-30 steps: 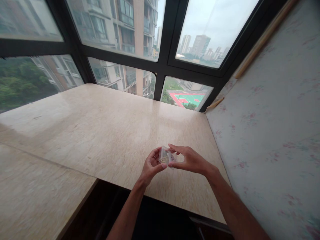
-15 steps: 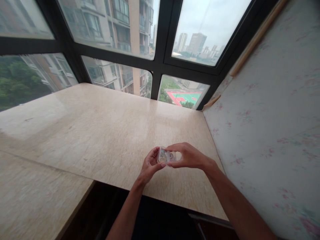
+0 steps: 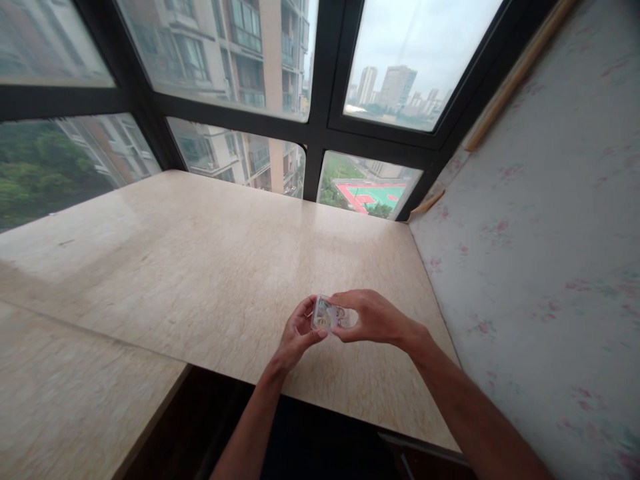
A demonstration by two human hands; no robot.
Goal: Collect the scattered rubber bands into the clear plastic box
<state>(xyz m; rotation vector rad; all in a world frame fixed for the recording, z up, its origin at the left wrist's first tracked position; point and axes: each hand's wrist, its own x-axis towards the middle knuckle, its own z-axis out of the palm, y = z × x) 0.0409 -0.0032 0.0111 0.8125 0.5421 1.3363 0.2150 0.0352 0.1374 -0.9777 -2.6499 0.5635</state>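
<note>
I have the box (image 3: pixel 323 313), small and clear, between both hands, over the right part of the counter (image 3: pixel 215 260) and towards its near edge. From here I cannot tell whether its underside touches the stone. My left hand (image 3: pixel 300 333) grips its left end, fingers curled round the far side and thumb along the near side. My right hand (image 3: pixel 373 317) pinches the right part, fingertips on the far side and thumb on the near side, with a gap showing between the palm and the box. Pale, curved shapes show through the plastic; they are too small for me to identify.

To my right stands the wall (image 3: pixel 540 267), papered with pink flowers. Along the far edge runs the dark window frame (image 3: pixel 313 167), and beyond the glass I see trees (image 3: pixel 40 167) on the left, tall buildings (image 3: pixel 273 80), and a red and green court (image 3: pixel 375 195) further right.
</note>
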